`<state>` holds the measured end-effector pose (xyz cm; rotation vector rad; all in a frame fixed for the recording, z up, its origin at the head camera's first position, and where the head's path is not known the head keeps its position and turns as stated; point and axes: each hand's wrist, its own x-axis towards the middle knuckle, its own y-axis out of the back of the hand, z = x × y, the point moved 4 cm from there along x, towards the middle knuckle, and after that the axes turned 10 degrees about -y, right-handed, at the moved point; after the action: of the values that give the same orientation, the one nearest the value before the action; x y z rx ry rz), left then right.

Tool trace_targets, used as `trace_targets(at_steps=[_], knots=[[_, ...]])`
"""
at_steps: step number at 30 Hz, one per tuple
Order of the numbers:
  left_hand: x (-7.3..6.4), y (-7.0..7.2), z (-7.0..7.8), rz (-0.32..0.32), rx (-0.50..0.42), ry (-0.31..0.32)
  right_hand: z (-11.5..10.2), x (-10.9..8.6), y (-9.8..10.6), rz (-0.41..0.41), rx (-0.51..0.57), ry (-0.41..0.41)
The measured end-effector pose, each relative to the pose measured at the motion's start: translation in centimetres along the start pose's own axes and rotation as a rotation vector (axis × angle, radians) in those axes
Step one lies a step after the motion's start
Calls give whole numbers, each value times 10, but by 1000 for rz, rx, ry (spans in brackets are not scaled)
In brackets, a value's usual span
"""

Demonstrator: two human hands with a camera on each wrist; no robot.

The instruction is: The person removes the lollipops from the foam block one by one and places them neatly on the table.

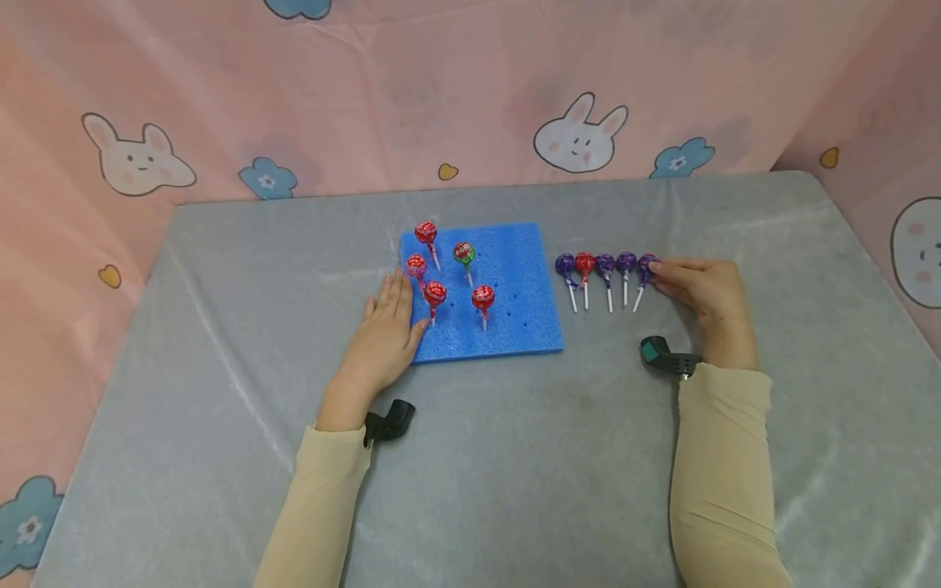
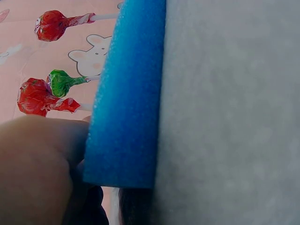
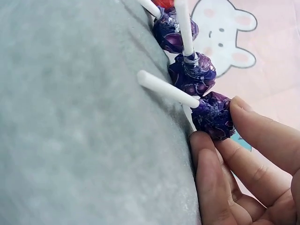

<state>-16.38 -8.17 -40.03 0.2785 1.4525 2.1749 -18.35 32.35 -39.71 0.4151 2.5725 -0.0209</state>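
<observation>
My right hand (image 1: 702, 298) pinches the wrapped head of a purple lollipop (image 3: 214, 117), the rightmost of a row lying on the table. Its white stick points toward the near side. To its left lie more purple lollipops (image 1: 605, 263) and a red lollipop (image 1: 585, 262). Several lollipops stand stick-down in a blue foam board (image 1: 515, 278): a red one (image 1: 483, 297) nearest the middle, a green-and-red one (image 1: 464, 252) behind it, others toward the left edge. Against that left edge rests my left hand (image 1: 378, 339), fingers straight, thumb at the near corner.
Small holes dot the foam board's top between the sticks. A grey cloth covers the table (image 1: 515, 474). Behind it hangs a pink curtain (image 1: 470, 98) with rabbits and flowers. Each wrist carries a dark camera mount (image 1: 665, 356).
</observation>
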Motion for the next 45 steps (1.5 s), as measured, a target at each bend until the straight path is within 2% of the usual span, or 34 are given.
trace_targets(at_steps=[8,21,45], knots=[[0,0,1,3,-3,-7,-1,-2,-1,18,-14,6],[1,0,1,-12,-6,2,-3,-1,0,88,-146,15],[0,2,1,-18,-6,0,-5,-2,0,132,-180,18]])
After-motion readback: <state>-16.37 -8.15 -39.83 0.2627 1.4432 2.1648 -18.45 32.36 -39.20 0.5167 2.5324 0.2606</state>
